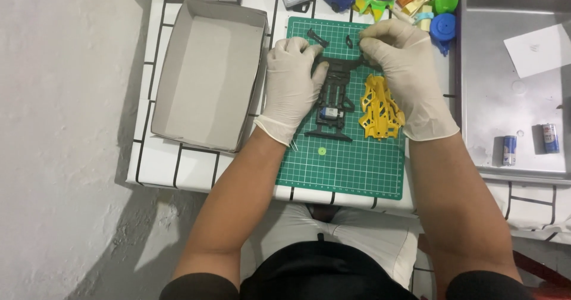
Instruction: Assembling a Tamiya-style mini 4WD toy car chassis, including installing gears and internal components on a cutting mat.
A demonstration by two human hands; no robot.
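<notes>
Both my hands wear pale latex gloves. My left hand (291, 86) grips the left side of a black toy car chassis (333, 107) that lies on a green cutting mat (351, 166). My right hand (401, 68) pinches the chassis at its far end. A small silver and blue motor sits in the chassis near its rear. A yellow car body shell (379, 111) lies on the mat just right of the chassis, partly under my right hand. A small green round part (322, 151) rests on the mat below the chassis.
An open grey cardboard box (205, 77) stands left of the mat. A metal tray (514, 80) at the right holds two small batteries (510, 150) and a white paper. Small black parts (317, 37) and colourful toy pieces (410, 0) lie at the far edge.
</notes>
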